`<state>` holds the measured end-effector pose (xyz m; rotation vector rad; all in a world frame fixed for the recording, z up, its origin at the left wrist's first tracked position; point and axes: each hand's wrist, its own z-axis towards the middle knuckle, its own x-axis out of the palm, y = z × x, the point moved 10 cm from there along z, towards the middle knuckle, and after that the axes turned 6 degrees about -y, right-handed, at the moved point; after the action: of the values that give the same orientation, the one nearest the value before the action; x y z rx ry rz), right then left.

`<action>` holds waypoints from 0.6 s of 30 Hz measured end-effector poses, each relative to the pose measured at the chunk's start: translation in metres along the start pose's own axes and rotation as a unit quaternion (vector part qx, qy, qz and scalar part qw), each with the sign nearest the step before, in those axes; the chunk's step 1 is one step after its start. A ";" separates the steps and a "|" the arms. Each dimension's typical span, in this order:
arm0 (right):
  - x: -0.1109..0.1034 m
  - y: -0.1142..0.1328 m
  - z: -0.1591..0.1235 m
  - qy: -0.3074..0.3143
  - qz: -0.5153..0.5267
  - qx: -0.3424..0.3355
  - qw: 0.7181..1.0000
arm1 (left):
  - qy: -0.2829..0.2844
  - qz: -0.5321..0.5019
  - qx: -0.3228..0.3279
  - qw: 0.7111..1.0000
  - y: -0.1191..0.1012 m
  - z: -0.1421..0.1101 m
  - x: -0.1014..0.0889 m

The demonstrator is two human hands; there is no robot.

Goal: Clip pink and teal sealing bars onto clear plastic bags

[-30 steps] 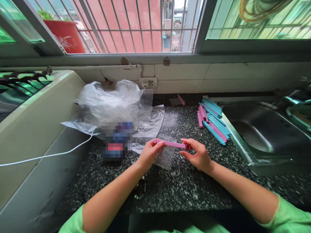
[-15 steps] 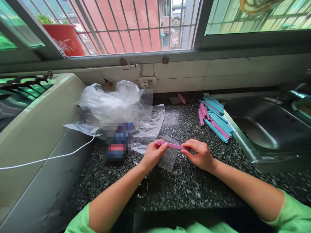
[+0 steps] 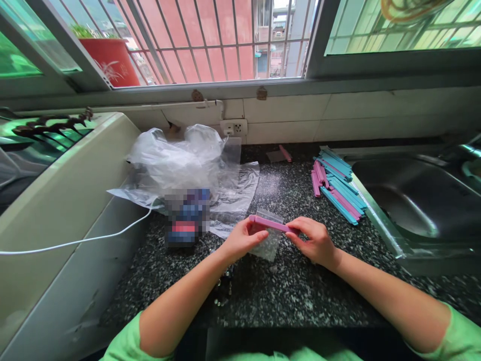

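Note:
A long pink bag sealing clip [image 3: 271,223] is held level above the counter between my two hands. My right hand [image 3: 313,240] pinches its right end between thumb and fingers. At the other end, my left hand [image 3: 240,238] keeps its curled fingers against the clip, while the thumb sits apart just below it. Behind and under the clip is a small clear plastic bag [image 3: 268,248]; whether the clip touches it, I cannot tell. Right of my hands lies a pile of blue and pink clips [image 3: 338,185].
A crumpled clear plastic bag [image 3: 176,160] covers the counter's back left, with a blurred-out dark object [image 3: 187,220] in front. A white cable [image 3: 93,238] runs left. The steel sink [image 3: 379,220] is at right. Another pink clip [image 3: 285,153] lies near the wall.
My left thumb has come off the pink clip and lowered, opening a gap beneath it. My right hand keeps its pinch. The whole view has shifted slightly.

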<state>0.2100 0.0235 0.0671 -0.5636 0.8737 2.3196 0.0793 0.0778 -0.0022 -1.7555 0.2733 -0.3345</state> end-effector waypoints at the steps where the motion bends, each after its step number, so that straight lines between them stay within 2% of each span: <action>1: -0.001 0.000 0.000 -0.003 0.000 -0.002 1.000 | 0.011 0.001 -0.004 1.000 0.002 0.000 0.000; 8: 0.000 0.007 0.000 -0.005 -0.025 -0.027 0.999 | 0.069 -0.040 -0.032 0.996 0.007 0.000 0.003; 18: 0.004 0.011 -0.001 0.017 -0.042 -0.045 0.998 | 0.090 -0.009 -0.025 0.996 0.005 0.000 0.004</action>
<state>0.2004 0.0180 0.0691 -0.6673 0.7492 2.2879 0.0827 0.0754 -0.0066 -1.7807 0.3990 -0.5043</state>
